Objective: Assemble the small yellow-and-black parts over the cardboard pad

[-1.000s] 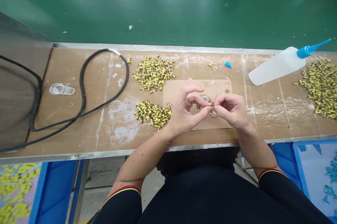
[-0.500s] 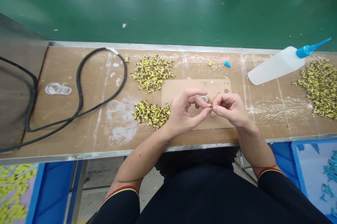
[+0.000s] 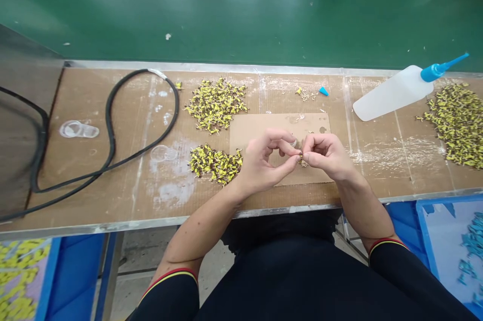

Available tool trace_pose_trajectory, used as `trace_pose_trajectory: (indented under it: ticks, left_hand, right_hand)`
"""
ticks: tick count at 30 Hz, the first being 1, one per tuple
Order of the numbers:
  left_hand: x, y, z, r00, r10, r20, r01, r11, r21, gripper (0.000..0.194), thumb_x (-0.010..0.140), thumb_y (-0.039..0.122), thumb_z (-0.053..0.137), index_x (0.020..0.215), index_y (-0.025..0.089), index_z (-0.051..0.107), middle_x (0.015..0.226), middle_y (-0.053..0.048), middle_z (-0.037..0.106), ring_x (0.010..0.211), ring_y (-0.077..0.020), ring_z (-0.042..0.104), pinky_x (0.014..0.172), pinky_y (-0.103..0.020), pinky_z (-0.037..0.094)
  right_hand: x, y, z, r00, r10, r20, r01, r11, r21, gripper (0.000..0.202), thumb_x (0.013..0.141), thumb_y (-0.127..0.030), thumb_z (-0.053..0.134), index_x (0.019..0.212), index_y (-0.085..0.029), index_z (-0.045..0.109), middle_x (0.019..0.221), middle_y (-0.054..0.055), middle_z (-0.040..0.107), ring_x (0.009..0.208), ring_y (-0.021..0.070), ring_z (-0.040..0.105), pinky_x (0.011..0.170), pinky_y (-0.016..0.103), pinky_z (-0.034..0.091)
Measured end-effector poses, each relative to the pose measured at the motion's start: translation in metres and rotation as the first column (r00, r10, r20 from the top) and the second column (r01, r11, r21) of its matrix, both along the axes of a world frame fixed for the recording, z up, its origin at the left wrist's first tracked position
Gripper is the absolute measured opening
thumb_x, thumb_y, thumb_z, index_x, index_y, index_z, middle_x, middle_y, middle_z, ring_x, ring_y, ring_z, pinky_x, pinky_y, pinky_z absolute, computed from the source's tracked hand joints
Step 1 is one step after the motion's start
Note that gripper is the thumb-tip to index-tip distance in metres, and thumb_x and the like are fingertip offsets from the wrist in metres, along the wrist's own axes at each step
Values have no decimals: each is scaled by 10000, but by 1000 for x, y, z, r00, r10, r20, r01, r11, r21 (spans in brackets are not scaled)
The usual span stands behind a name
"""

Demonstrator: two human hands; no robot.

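My left hand (image 3: 269,157) pinches a tiny dark-and-yellow piece (image 3: 301,155) between thumb and forefinger, its other fingers curled loosely. Against that piece, the thumb and forefinger of my right hand (image 3: 325,156) are also pressed together; whether they grip the piece or a smaller part is hidden. Both hands hover over a flat cardboard sheet (image 3: 245,127). Beneath the fingertips lies a small cluster of pale bits (image 3: 304,163), partly covered. A clear plastic cup (image 3: 294,143) shows behind the left fingers. Left of my hands sits a pile of small yellow-and-brown pieces (image 3: 216,164).
Further piles of yellow-and-brown pieces lie at the back (image 3: 217,104) and far right (image 3: 458,125). A white squeeze bottle (image 3: 392,93) with a blue nozzle lies near a blue cap (image 3: 323,91). A black cable (image 3: 109,135) loops across the left side. Blue trays (image 3: 424,240) flank me below the table.
The whole view has shifted slightly. Both hands keep their pinch over the cardboard, with only a slight movement of the fingertips around the small piece.
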State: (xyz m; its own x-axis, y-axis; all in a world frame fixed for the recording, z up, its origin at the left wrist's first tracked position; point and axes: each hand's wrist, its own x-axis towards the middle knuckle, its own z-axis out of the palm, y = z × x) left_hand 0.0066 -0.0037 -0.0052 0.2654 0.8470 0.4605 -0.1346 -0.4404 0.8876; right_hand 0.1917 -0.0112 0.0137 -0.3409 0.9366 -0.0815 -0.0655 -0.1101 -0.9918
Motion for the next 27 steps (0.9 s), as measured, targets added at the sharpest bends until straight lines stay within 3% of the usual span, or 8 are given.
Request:
trace_pose_trajectory:
  ticks: [4, 8, 14, 19, 24, 27]
  left_hand:
    - [-1, 1, 0, 997, -55, 53, 59, 996, -64, 309, 865, 212, 795, 1072, 225, 566, 730, 46, 719, 723, -124, 771, 694, -212, 605]
    - [-1, 1, -2, 982, -143, 123, 167, 962, -214, 359, 867, 281, 818, 1082, 235, 534, 733, 41, 717, 722, -132, 769, 668, -220, 605]
    - [0, 3, -5, 961, -166, 220, 233, 915, -329, 350, 874, 273, 812, 1092, 237, 539, 795, 29, 721, 697, -105, 733, 649, -202, 585]
    - [-1, 7, -4, 955, -157, 251, 224, 937, -268, 293, 908, 243, 774, 1165, 219, 635, 856, -6, 723, 780, -106, 714, 718, -212, 584]
    - [-1, 7, -6, 960, -105, 258, 141, 982, -126, 305, 907, 224, 773, 1193, 241, 668, 870, -15, 743, 812, -124, 719, 741, -246, 586]
    - [0, 7, -7, 956, -85, 280, 100, 994, -37, 313, 892, 206, 791, 1171, 285, 672, 835, 10, 750, 797, -125, 720, 759, -259, 590]
  right_hand:
    - [2, 0, -2, 1000, 24, -4, -24, 1000, 8, 288, 790, -340, 787, 651, -196, 580, 576, -45, 545, 515, 80, 412, 464, 226, 323]
    - [3, 1, -2, 999, 47, 19, -47, 999, 24, 309, 802, -381, 791, 659, -197, 589, 602, -29, 576, 532, 91, 448, 482, 237, 348]
    - [6, 1, -6, 998, 51, -34, -50, 999, 19, 333, 833, -458, 783, 718, -181, 638, 606, -40, 550, 508, 72, 400, 466, 226, 308]
    - [7, -1, -6, 987, 25, -157, -23, 1000, 12, 352, 845, -524, 763, 828, -182, 680, 588, -57, 513, 481, 71, 395, 427, 214, 317]
    - [-3, -5, -2, 991, -4, -136, 20, 993, 117, 295, 777, -335, 875, 930, -201, 661, 898, 30, 701, 667, 106, 646, 531, 218, 530]
    - [-7, -7, -2, 986, 29, -166, -7, 991, 130, 230, 821, -292, 840, 874, -197, 638, 975, 63, 726, 708, 121, 697, 475, 194, 521]
